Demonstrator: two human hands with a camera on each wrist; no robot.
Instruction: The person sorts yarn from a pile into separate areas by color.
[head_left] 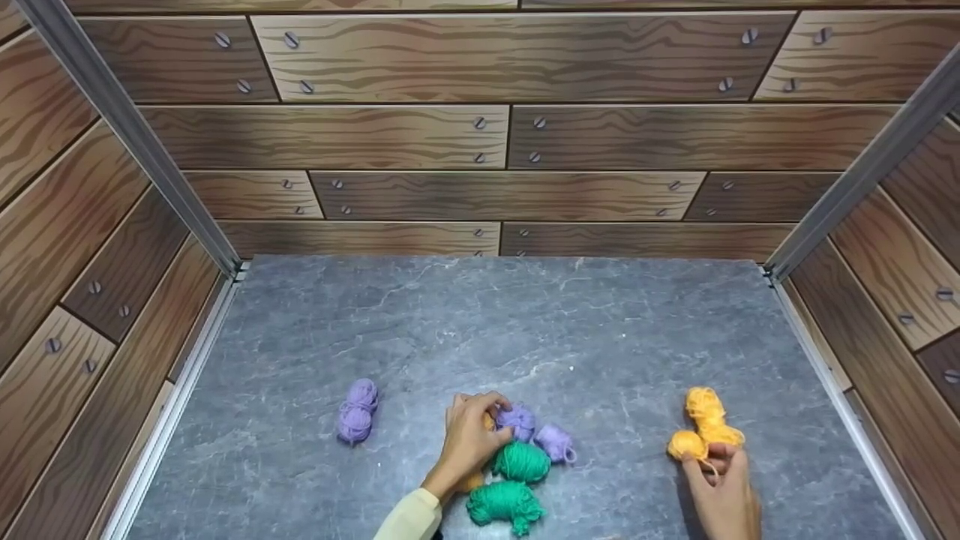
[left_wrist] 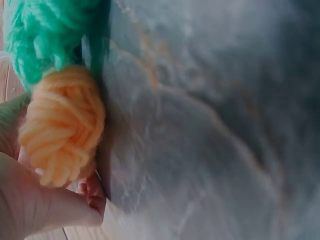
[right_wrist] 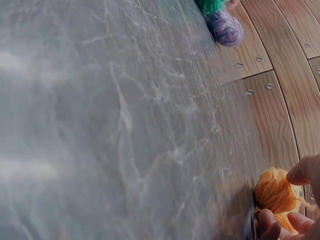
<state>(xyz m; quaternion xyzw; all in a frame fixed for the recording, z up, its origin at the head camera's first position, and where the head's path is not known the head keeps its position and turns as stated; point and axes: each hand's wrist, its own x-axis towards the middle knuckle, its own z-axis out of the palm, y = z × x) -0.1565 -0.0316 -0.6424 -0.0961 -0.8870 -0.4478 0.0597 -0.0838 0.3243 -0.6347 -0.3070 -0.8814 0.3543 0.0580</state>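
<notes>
In the head view my left hand (head_left: pixel 471 431) reaches over a small pile of yarn balls, with thumb and forefinger around a purple yarn ball (head_left: pixel 516 421). Beside it lie another purple ball (head_left: pixel 556 443) and two green yarn balls (head_left: pixel 523 461). An orange ball (left_wrist: pixel 62 125) shows near that hand in the left wrist view, mostly covered from above. At the right, my right hand (head_left: pixel 724 487) pinches a round yellow-orange yarn ball (head_left: pixel 688 445) with a loose strand. Touching or close to it is a longer yellow-orange yarn bundle (head_left: pixel 706 409).
A purple yarn bundle (head_left: pixel 358 411) lies apart on the left of the grey marbled table (head_left: pixel 420 322). Wood-patterned panels (head_left: pixel 525 60) enclose the back and sides, with metal rails (head_left: pixel 135 142) along the corners.
</notes>
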